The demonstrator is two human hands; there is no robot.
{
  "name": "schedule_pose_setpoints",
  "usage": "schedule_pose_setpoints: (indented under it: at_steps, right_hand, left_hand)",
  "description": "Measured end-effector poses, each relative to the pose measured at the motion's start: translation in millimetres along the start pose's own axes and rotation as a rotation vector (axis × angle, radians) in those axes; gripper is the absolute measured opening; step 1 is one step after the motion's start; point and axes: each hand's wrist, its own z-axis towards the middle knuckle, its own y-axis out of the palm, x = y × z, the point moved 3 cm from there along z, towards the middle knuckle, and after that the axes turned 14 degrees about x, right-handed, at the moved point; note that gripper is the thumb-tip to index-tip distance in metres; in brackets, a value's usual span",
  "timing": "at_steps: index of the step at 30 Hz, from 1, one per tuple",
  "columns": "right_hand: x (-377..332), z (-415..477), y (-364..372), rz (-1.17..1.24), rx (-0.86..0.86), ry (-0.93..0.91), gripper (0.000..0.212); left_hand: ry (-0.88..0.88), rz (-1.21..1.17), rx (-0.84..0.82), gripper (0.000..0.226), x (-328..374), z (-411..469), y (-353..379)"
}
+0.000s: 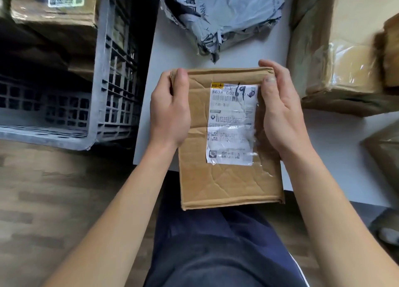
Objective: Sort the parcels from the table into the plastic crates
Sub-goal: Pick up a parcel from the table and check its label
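A flat brown cardboard parcel [224, 178] with a white shipping label marked "69" is held over the near edge of the white table [323, 157]. My left hand [169, 109] grips its left side, thumb on top. My right hand [280, 113] grips its right side, thumb on the label's corner. A grey plastic crate [101, 92] stands on the floor to the left, with a brown box [54, 5] inside it at the back.
A crumpled grey mailer bag [224, 18] lies at the back of the table. Taped brown boxes [341, 59] fill the right side, and another parcel corner [386, 148] shows at the right edge. Wooden floor lies below the crate.
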Motion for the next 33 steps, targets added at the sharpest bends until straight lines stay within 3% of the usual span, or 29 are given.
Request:
schedule_pose_setpoints:
  at_steps: [33]
  right_hand:
    - [1.9,3.3,2.4,0.066,-0.057,0.020,0.038]
  left_hand:
    - [0.030,-0.051,0.032,0.038,0.2,1.4,2.3]
